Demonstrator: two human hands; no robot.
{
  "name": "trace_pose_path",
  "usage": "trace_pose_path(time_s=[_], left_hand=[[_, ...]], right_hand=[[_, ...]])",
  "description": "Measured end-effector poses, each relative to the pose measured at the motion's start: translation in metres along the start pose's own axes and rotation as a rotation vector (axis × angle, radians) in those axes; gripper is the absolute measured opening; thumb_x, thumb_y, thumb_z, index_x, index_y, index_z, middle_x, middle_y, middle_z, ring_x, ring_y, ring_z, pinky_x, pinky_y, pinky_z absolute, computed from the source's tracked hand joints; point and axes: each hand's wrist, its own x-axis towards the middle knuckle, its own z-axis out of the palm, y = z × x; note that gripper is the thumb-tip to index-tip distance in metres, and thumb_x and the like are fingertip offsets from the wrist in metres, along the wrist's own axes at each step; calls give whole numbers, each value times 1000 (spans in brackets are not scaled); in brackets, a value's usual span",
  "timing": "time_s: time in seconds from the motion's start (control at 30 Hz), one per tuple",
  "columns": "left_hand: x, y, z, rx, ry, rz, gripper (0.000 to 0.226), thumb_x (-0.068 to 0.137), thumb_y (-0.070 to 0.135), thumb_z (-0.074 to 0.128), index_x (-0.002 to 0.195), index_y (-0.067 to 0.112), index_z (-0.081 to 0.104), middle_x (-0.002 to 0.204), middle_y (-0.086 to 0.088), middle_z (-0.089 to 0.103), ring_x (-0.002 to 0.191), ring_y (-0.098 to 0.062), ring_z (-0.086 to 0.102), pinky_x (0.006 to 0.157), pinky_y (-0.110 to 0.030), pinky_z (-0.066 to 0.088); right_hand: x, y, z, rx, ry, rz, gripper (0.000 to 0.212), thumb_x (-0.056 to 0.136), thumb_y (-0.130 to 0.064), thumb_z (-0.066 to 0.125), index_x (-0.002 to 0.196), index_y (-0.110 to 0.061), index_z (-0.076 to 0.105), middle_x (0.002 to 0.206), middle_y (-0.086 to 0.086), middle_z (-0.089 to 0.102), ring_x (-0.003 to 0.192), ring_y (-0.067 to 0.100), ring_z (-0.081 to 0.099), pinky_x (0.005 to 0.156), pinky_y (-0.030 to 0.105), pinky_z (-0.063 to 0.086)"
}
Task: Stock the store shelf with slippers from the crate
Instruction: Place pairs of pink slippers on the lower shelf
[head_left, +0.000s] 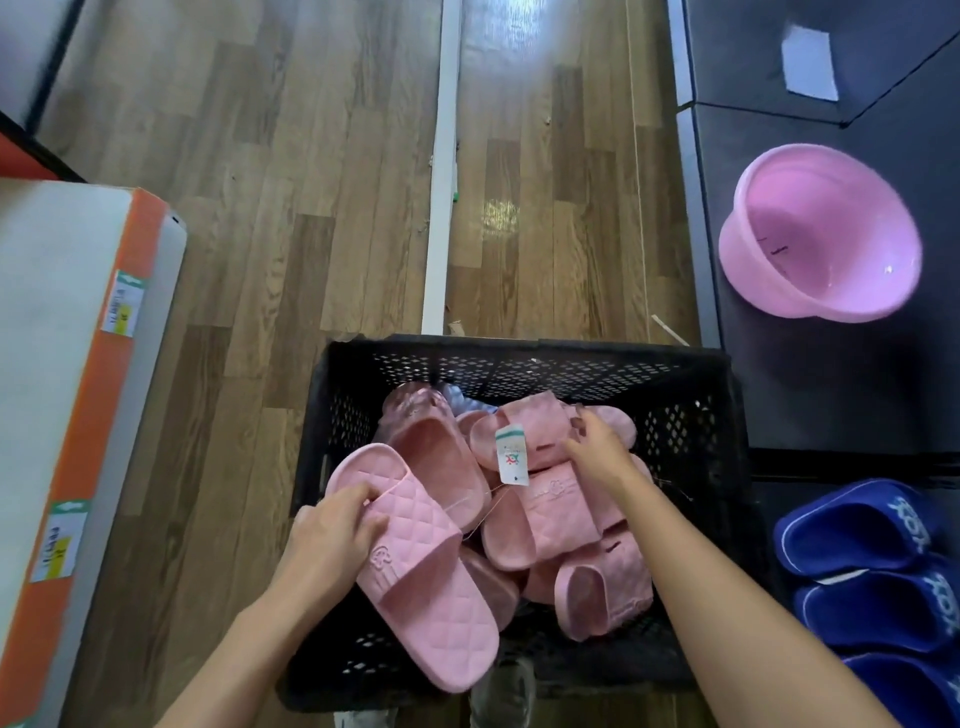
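From the head camera, a black perforated crate (519, 358) sits on the wooden floor (311, 208), directly below the person. It holds a loose heap of pink slippers (550, 519), lying at all angles, some on their sides.

The left hand (332, 535) grips a quilted pink slipper (431, 592) by its strap, fingers curled over the strap's edge. This slipper lies across the crate's near left corner, its heel end over the rim.

The right hand (597, 447) reaches deeper into the crate, its bent fingers against the strap of a tagged slipper (545, 426). Whether they have closed on it I cannot tell, since the hand is seen from behind. A white paper tag (511, 454) hangs from that slipper.

To the right, a dark shelf (831, 395) carries a tilted pink basin (821, 234) and, nearer, a row of blue slippers (862, 535). At left is an orange-edged shelf (109, 395) with price labels (122, 301).
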Motion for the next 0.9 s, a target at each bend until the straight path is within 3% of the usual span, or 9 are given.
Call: trace_pose_path(time_s=[0.2,0.3,0.4,0.47,0.57,0.63,0.7,0.77,0.9], left_hand=[[7,-8,4,-34,-20,7,14,85,17,56,95,27,56,100,8,65,92,-22,58,81,-38,45],[8,0,4,-94,-33,25,16,85,11,56,92,25,54,96,13,60,90,-13,56,74,-27,40],[6,11,0,-133,-46,23,16,85,5,53,92,19,55,94,14,59,87,-11,55,67,-18,35],[2,19,-6,-159,-59,4,19,84,3,52,90,21,55,91,14,60,83,-6,56,65,-15,36],[-11,32,-16,-136,-75,-14,23,83,3,52,79,25,48,80,8,59,77,-14,55,63,-26,40],[-20,43,-24,-52,-46,15,19,82,3,54,85,21,51,86,1,62,87,-26,56,71,-35,42],[-26,58,-38,1,16,31,18,82,2,56,95,15,55,96,-4,65,97,-31,56,78,-36,41],[-31,73,-57,-27,49,34,19,81,2,56,96,14,57,99,-4,65,97,-30,57,78,-34,41],[-48,105,-100,-62,26,108,10,84,12,60,91,18,56,92,2,64,88,-21,59,74,-31,42]], right_hand=[[18,-5,13,-57,38,55,39,83,-11,61,121,-5,52,114,17,64,105,32,59,89,40,48],[9,-1,10,-104,49,78,33,81,-16,65,111,-7,55,108,14,65,99,31,60,82,37,48],[-9,-1,3,-192,100,48,14,81,-19,63,90,-18,53,93,8,65,88,28,60,70,33,43],[-24,-6,-4,-176,135,11,15,82,-19,63,81,-18,48,83,3,60,79,24,56,61,31,38],[-48,-19,-21,-61,168,-36,16,81,-18,64,80,-15,49,74,-2,55,74,19,51,57,30,32],[-68,-28,-32,72,193,-31,16,81,-18,65,80,-12,50,69,-5,52,71,18,50,56,30,34],[-89,-33,-43,200,218,-37,19,81,-19,67,84,-5,54,72,0,57,71,19,52,58,29,37],[-112,-39,-56,314,244,-49,24,82,-20,68,91,-1,57,84,8,63,77,22,58,60,28,42],[-162,-56,-84,526,285,-86,25,85,-14,65,107,-4,56,96,4,66,84,13,62,61,16,47]])
